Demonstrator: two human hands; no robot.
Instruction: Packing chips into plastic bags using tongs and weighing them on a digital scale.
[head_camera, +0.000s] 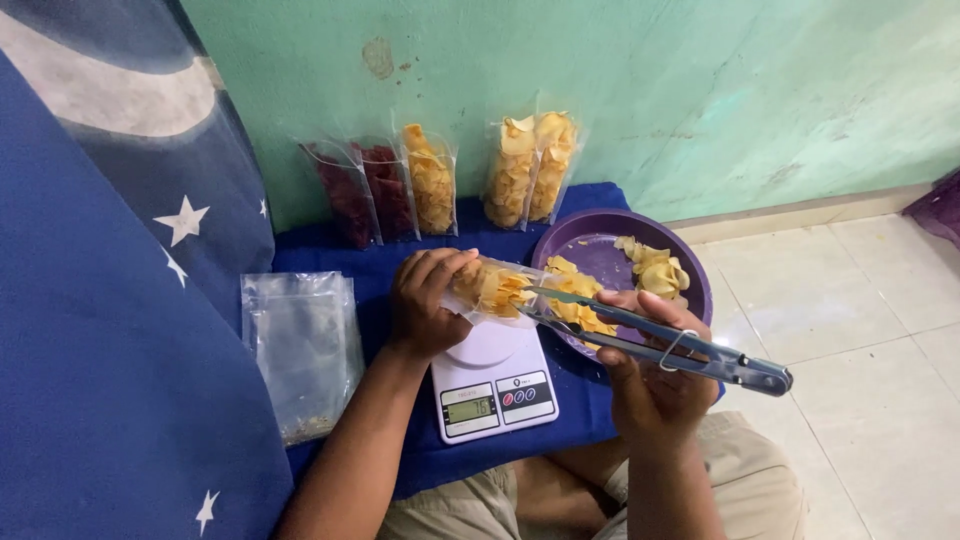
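- Right hand (650, 375), nearest the camera, is closed around metal tongs (660, 342); the tong tips point left into the mouth of a clear bag.
- Left hand (425, 300) is clamped on that clear bag (492, 288), holding it tilted on its side above the kitchen scale; yellow chips show inside it.
- White kitchen scale (493, 380) sits on the blue cloth (420, 450) just under both hands, its small display lit.
- Stack of empty clear bags (300, 345) lies flat on the cloth, left of the scale and apart from it.
- Purple bowl (600, 225), right of the scale, holds loose yellow chips (655, 270); more chips lie near its front rim, just beside the tong tips.
- Farther back, filled bags stand upright against the green wall (650, 90): two with dark red chips (365, 192), then three with yellow chips (500, 172).
- Pale floor tiles (860, 330) to the right.
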